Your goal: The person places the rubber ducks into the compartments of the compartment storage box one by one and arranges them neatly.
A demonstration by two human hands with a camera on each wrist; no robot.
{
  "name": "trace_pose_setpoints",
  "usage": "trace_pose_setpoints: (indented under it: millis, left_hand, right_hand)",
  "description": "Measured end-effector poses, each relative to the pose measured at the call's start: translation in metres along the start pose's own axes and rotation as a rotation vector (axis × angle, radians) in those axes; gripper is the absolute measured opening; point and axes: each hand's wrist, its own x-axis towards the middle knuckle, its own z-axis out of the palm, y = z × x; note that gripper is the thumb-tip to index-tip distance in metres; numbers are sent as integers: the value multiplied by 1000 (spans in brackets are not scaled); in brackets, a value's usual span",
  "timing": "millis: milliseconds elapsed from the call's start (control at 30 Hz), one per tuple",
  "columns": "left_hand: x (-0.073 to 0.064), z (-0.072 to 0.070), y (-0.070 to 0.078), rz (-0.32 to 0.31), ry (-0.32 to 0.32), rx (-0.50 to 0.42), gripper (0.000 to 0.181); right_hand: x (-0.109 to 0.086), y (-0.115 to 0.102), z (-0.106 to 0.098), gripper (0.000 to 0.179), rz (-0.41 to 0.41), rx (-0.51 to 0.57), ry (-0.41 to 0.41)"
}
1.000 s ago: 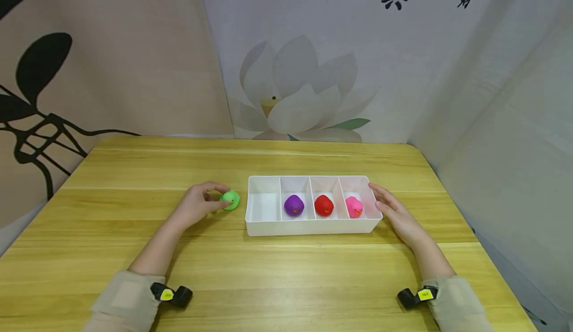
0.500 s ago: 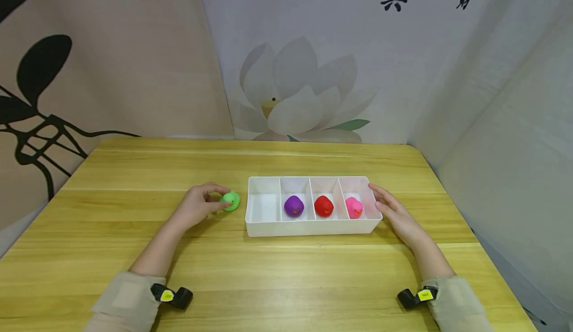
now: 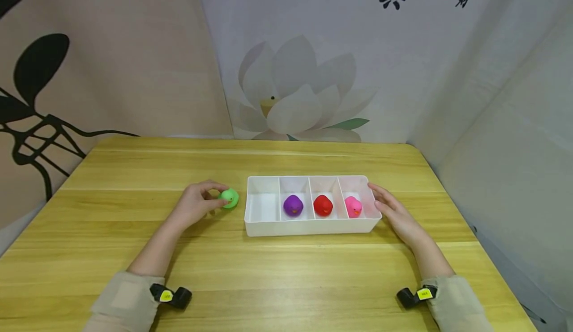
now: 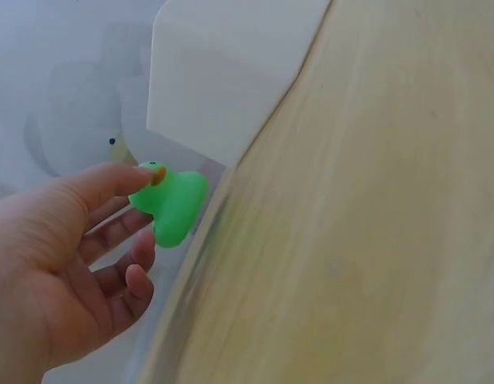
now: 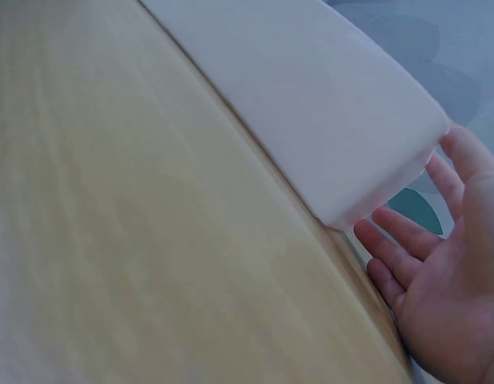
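Observation:
My left hand point(image 3: 197, 204) pinches a green toy duck point(image 3: 230, 198) between thumb and fingers, just left of the white divided box point(image 3: 309, 228). In the left wrist view the duck point(image 4: 180, 210) shows its orange beak right under my thumb. A purple toy duck point(image 3: 293, 206), a red one point(image 3: 323, 206) and a pink one point(image 3: 353, 207) each sit in their own compartment of the box; the leftmost compartment point(image 3: 263, 200) holds nothing. My right hand point(image 3: 398, 216) rests with extended fingers at the box's right end, fingertips along its wall in the right wrist view.
The box stands on a wooden table point(image 3: 286, 277) with its long side facing me. Behind the table hangs a pale cloth point(image 3: 179, 63) printed with a lotus flower. Another cloth point(image 3: 510, 138) runs along the right side.

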Motion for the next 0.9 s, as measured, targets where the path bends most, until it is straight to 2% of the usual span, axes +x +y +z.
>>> trace_pose_setpoints:
  millis: [500, 900]
  left_hand:
    - [-5, -5, 19, 67, 20, 0, 36]
    - [-7, -6, 34, 84, 33, 5, 32]
  right_hand:
    - [1, -2, 2, 53, 0, 2, -5]
    - [0, -4, 2, 52, -2, 5, -2]
